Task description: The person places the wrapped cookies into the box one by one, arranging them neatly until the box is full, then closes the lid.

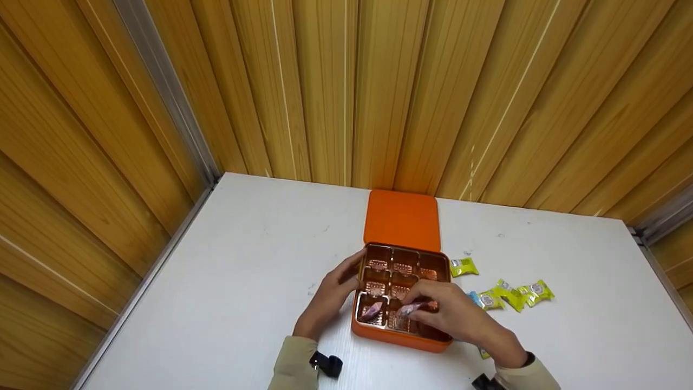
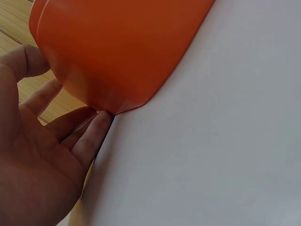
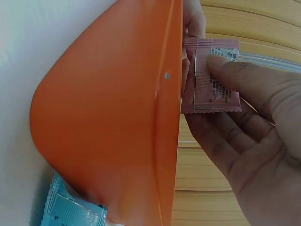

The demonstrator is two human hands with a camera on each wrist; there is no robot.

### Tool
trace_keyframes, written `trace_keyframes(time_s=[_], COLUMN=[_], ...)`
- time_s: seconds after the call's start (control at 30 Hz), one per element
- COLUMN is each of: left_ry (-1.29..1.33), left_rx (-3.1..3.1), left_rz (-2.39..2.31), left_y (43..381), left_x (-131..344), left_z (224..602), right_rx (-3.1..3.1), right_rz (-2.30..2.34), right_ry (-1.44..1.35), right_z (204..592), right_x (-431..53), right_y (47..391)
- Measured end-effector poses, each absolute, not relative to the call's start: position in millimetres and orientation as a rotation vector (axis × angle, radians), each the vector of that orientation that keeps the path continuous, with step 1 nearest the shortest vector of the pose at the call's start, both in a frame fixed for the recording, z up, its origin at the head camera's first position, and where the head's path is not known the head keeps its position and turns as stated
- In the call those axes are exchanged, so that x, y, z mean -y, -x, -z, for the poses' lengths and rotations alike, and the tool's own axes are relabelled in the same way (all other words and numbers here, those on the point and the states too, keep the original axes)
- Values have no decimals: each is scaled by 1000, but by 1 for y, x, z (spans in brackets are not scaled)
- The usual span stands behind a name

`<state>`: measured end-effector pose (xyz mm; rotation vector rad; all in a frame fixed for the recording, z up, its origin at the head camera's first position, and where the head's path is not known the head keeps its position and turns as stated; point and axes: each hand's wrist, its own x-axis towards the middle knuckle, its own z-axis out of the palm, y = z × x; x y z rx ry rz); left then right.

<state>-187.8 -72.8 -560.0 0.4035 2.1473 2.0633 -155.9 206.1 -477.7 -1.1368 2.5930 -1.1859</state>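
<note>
An orange box (image 1: 398, 338) with a divided, shiny copper-coloured insert stands on the table. My left hand (image 1: 328, 295) holds it by the left side, thumb at the rim; in the left wrist view its fingertips reach the box's lower edge. My right hand (image 1: 449, 311) pinches a small pink candy packet (image 3: 211, 77) between thumb and fingers, over the front middle compartment. Another pink packet (image 1: 372, 311) lies in the front left compartment. The other compartments that show hold nothing; those at the right are partly hidden under my right hand.
Behind the box lies a flat orange lid (image 1: 403, 219). Several yellow-green packets (image 1: 536, 293) are scattered to its right, one close to the box's back right corner (image 1: 464, 266). A blue packet (image 3: 73, 207) lies against the box's right side. Wood-patterned panels (image 1: 379, 92) enclose the table.
</note>
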Motion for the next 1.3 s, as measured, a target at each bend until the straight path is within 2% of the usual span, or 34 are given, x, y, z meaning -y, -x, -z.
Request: trace_keyframes(time_s=[0.27,1.3], left_ry=[-372,-379], left_rx=[-2178,-2121], left_rz=[-2027,-2068], left_y=[188,187], left_x=[73,73], left_z=[560,560], right_rx=[-2615,-2629], right_rz=[1163,1111], right_ry=[1248,1249], right_z=[485,490], right_x=[-200,-197], right_y=[159,160])
